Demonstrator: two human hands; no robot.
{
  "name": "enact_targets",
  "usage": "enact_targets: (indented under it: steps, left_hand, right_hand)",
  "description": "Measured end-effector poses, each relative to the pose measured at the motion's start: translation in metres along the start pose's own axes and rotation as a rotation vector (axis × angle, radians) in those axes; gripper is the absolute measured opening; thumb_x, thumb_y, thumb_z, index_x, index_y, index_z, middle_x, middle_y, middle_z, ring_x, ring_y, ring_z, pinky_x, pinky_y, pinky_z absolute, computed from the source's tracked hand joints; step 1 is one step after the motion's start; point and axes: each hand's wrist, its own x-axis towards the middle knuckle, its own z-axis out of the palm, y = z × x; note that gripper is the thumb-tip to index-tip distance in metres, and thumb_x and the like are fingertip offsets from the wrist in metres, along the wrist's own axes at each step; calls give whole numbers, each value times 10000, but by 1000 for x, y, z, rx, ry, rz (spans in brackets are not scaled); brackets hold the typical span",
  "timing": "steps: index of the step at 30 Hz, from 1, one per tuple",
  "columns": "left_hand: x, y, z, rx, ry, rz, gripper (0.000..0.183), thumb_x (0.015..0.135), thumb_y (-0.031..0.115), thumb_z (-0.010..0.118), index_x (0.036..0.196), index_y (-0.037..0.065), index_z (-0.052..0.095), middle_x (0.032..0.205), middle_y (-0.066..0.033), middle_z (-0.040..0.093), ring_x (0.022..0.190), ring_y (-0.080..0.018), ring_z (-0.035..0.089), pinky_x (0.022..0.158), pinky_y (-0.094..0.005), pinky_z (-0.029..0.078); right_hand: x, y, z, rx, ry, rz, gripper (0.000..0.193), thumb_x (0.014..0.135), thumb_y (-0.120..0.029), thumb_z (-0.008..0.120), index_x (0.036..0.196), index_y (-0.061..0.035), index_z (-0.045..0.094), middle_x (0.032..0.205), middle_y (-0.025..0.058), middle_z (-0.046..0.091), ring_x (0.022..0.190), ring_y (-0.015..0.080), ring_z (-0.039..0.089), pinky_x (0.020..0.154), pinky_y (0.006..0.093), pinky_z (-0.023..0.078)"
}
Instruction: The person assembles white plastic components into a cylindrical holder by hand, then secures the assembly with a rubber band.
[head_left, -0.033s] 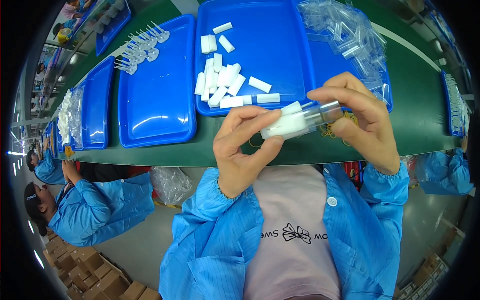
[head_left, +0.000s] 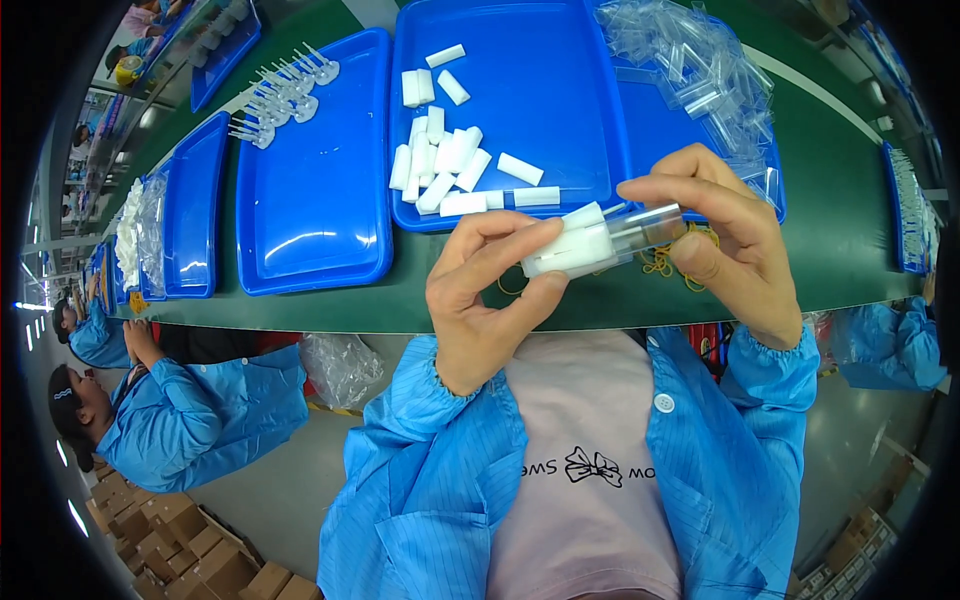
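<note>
My left hand point(head_left: 490, 300) is closed round a white plastic block point(head_left: 572, 245), thumb and fingers pinching it from both sides above the table's near edge. Clear tubes stick out of the block's right end, a wide clear tube point(head_left: 650, 226) among them. Around that tube's outer end, my right hand point(head_left: 735, 235) is held with thumb and forefinger apart. Its forefinger tip is close to a thin piece at the block's upper corner; whether it touches cannot be made out. Behind the block, a blue tray point(head_left: 540, 90) holds several loose white blocks point(head_left: 450, 155).
A blue tray point(head_left: 310, 200) on the left carries white stemmed parts point(head_left: 285, 95) at its far end. Clear tubes point(head_left: 690, 70) pile up at the back right. Yellow rubber bands point(head_left: 660, 262) lie on the green table point(head_left: 830, 250). A co-worker point(head_left: 180, 410) sits at left.
My right thumb and forefinger have shifted very slightly right along the clear tube. My left hand and the white block stay in place.
</note>
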Motion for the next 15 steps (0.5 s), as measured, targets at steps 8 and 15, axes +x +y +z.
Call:
enact_targets:
  steps: [8, 15]
  left_hand:
    - [1, 6, 5, 89, -4, 90, 406, 670, 4, 770, 1063, 50, 680, 1038, -98, 563, 895, -194, 601, 745, -298, 536]
    - [0, 3, 5, -1, 8, 51, 667, 625, 21, 801, 1239, 24, 538, 1096, -119, 548, 925, -225, 611, 819, -326, 533]
  right_hand:
    - [-5, 18, 11, 194, 209, 82, 234, 754, -46, 689, 983, -21, 651, 885, 59, 585, 824, 134, 534, 761, 267, 440]
    - [-5, 16, 11, -21, 129, -32, 217, 690, -25, 735, 896, -23, 668, 838, 53, 609, 894, 178, 536, 809, 302, 430]
